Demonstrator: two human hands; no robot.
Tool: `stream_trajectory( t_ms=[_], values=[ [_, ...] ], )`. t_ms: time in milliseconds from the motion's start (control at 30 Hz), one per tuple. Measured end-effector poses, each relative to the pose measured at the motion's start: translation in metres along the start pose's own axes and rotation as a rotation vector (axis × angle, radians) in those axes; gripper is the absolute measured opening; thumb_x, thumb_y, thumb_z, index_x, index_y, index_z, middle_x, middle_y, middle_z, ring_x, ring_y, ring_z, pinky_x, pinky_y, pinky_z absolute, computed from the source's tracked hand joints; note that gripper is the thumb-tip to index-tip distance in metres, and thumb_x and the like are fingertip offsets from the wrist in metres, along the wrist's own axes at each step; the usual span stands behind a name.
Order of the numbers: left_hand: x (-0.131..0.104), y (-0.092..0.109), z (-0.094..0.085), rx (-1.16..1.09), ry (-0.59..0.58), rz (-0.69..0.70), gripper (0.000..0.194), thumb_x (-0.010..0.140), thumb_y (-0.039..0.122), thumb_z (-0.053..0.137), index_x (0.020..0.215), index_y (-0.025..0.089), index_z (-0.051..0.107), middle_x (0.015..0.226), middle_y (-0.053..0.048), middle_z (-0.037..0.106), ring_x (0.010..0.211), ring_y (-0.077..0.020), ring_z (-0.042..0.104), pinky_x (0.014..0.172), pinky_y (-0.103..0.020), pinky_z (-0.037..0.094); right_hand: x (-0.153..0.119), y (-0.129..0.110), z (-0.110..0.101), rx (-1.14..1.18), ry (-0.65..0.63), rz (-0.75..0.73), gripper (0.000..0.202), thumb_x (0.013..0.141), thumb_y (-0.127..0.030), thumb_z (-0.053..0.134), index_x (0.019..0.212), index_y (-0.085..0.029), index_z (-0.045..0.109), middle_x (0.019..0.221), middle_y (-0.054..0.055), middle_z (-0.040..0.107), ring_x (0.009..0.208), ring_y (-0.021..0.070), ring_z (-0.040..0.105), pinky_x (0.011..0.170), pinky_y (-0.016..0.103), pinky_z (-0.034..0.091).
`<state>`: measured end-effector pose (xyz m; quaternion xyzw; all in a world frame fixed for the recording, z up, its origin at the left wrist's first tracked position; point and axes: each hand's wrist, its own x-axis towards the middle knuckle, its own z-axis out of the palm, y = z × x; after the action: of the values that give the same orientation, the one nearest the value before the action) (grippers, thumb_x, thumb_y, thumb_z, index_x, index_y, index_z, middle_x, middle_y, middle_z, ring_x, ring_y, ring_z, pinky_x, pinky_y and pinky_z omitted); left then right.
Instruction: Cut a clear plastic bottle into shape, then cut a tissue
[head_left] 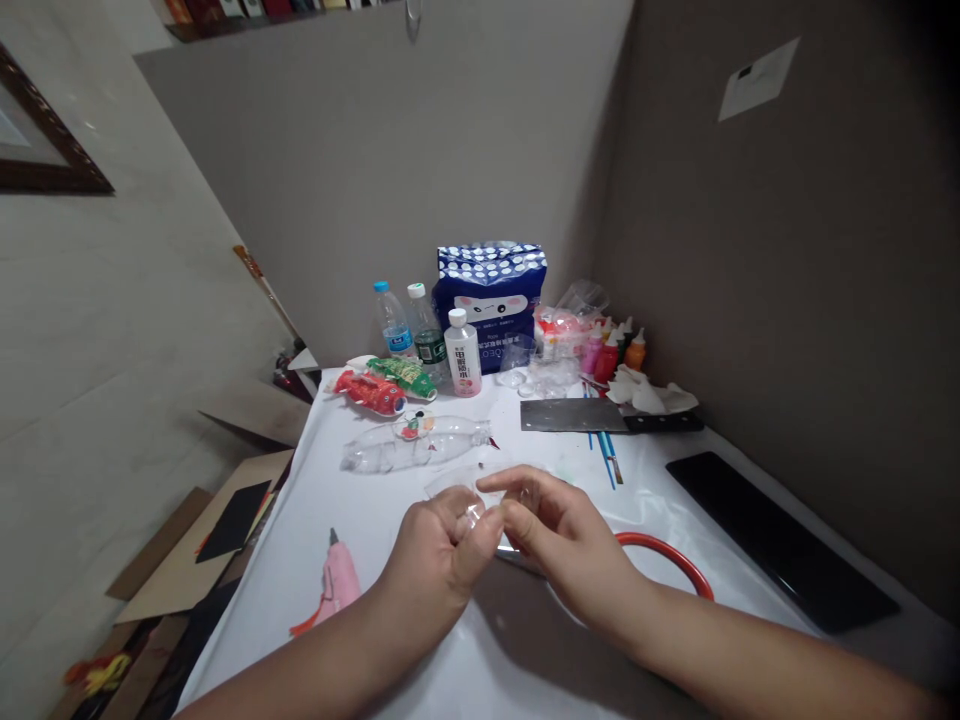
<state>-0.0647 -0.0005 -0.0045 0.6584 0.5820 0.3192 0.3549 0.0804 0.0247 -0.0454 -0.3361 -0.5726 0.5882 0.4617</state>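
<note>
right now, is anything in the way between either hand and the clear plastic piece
Nothing visible is: the left hand pinches the clear plastic piece, and the right hand is right up against it. The red handle lies beside the right wrist, not between.

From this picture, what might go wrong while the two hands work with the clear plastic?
The clear plastic looks thin, so it might bend or slip from the left hand. The scissors lie below the right hand, which might touch them if lowered. The glue gun lies close to the left forearm, which might knock it.
</note>
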Motion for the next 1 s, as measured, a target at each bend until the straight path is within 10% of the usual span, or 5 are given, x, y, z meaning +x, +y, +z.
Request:
stream_trajectory(
  t_ms=[1000],
  values=[
    [0.002,-0.001,-0.002,0.016,0.017,0.003,0.038,0.087,0.048,0.046,0.064,0.018,0.055,0.063,0.001,0.058,0.062,-0.014,0.05,0.059,-0.022,0.038,0.003,0.009,-0.007,-0.338,-0.054,-0.192,0.025,0.095,-0.028,0.041,0.111,-0.022,0.059,0.068,-0.002,0.057,0.059,0.0126,0.051,0.056,0.025,0.04]
  ],
)
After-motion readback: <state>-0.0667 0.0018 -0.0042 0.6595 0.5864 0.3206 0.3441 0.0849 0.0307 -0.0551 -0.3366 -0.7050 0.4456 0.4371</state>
